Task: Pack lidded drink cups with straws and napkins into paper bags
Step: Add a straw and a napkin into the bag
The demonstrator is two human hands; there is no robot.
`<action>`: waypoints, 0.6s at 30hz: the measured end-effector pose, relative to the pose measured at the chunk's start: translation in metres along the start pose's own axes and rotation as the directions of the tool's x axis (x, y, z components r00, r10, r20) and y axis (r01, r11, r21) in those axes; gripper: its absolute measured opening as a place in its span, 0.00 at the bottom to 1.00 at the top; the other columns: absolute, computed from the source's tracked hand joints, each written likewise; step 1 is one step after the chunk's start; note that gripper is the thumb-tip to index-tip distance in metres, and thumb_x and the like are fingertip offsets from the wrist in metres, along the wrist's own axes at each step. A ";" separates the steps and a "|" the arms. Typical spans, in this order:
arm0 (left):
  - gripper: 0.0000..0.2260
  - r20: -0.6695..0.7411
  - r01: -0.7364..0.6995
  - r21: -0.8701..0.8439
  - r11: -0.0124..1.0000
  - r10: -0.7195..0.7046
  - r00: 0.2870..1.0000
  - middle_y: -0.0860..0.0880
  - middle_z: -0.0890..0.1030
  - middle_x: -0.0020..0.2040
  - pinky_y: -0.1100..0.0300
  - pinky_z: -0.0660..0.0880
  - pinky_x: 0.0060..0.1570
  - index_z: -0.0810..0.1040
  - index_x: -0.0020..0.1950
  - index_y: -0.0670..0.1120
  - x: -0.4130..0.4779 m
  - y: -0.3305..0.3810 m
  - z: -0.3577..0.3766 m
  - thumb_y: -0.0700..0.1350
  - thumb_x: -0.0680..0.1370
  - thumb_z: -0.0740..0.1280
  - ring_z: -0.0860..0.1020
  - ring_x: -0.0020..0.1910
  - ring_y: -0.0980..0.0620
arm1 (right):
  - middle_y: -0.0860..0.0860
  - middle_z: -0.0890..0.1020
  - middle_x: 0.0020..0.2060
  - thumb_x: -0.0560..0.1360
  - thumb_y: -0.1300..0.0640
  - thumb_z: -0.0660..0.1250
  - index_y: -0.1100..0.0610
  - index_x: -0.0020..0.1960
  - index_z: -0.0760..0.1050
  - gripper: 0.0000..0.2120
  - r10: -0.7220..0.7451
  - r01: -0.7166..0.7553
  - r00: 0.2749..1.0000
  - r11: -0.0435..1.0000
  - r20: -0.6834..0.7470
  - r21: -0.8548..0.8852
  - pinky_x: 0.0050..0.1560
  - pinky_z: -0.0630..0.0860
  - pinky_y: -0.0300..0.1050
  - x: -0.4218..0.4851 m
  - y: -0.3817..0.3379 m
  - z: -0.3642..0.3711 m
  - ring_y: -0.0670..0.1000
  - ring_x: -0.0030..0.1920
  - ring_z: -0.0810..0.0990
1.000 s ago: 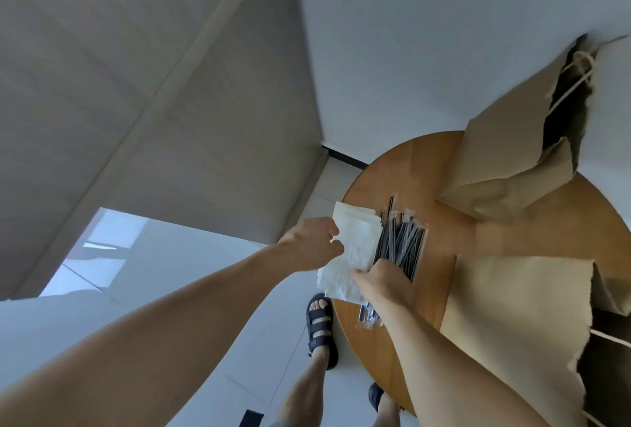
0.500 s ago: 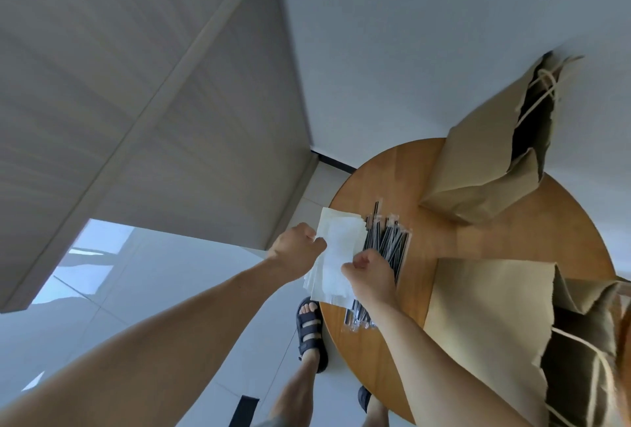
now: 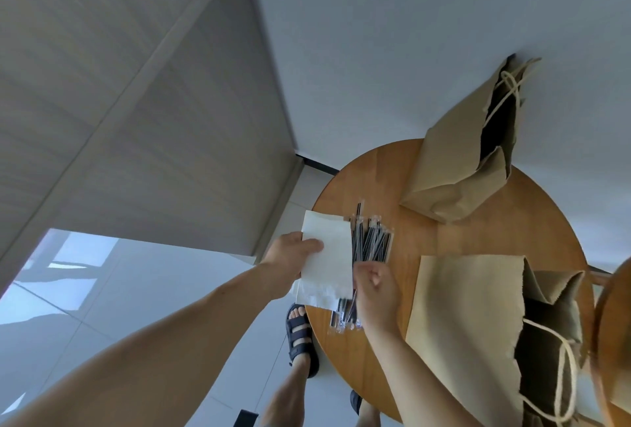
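The left hand (image 3: 290,257) has its thumb pressed down on top of a white napkin (image 3: 329,256) with the fingers tucked under it, so the sheet is gripped at its left edge. The napkin is held over the near-left rim of the round wooden table (image 3: 485,238), its long side running away from the person and part of it hanging past the rim. The right hand (image 3: 375,285) sits just beside the napkin's right edge, fingers loosely curled; I cannot tell if it pinches anything.

Under and beside that hand lies a pile of black straws (image 3: 374,242) in clear wrappers. They lie nearly parallel, lengthwise along the napkin, far ends pointing toward the wall and near ends toward the person's feet.

Further out, a brown paper bag (image 3: 471,320) shows its broad face, its open mouth and rope handle turned to the right. A second bag (image 3: 457,160) stands at the table's far side, its mouth toward the wall. Below the rim, a sandalled foot (image 3: 300,334) is on the tiled floor.
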State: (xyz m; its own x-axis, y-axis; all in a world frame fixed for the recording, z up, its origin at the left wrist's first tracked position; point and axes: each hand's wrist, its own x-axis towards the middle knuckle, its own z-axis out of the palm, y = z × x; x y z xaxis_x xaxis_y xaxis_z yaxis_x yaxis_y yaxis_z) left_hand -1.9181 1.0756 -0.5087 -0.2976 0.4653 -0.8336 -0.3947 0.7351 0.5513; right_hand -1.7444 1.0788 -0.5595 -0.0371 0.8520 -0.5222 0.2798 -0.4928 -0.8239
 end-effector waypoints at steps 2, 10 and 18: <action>0.03 -0.026 -0.044 0.097 0.994 0.047 0.999 0.46 0.84 0.48 0.50 0.81 0.50 0.80 0.50 0.47 0.002 -0.002 -0.001 0.42 0.77 0.69 0.82 0.48 0.45 | 0.44 0.81 0.42 0.77 0.52 0.67 0.53 0.52 0.76 0.07 0.044 -0.071 0.993 0.964 -0.108 -0.255 0.45 0.75 0.44 0.015 0.013 -0.007 0.50 0.47 0.81; 0.04 -0.125 -0.075 0.276 0.958 0.113 0.986 0.49 0.83 0.49 0.45 0.81 0.52 0.80 0.49 0.51 0.002 -0.011 -0.008 0.48 0.76 0.68 0.81 0.49 0.44 | 0.47 0.76 0.24 0.76 0.43 0.64 0.52 0.35 0.70 0.17 0.030 -0.023 1.000 0.608 -0.006 -0.793 0.24 0.62 0.38 0.042 0.032 -0.005 0.47 0.24 0.74; 0.08 -0.119 -0.122 0.325 0.938 0.169 0.978 0.50 0.82 0.49 0.54 0.79 0.44 0.78 0.55 0.50 -0.004 -0.003 -0.003 0.48 0.78 0.66 0.80 0.47 0.48 | 0.43 0.76 0.25 0.77 0.47 0.62 0.49 0.34 0.71 0.14 0.066 -0.080 0.997 0.603 -0.050 -0.793 0.25 0.62 0.36 0.036 0.016 -0.017 0.43 0.26 0.73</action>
State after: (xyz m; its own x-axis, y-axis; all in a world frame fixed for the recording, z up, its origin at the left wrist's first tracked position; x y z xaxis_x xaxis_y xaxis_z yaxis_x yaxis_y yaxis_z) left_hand -1.9187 1.0699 -0.5074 -0.4613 0.5207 -0.7184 -0.0509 0.7928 0.6073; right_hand -1.7245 1.1047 -0.5880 0.0297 0.8257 -0.5634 0.9330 -0.2251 -0.2807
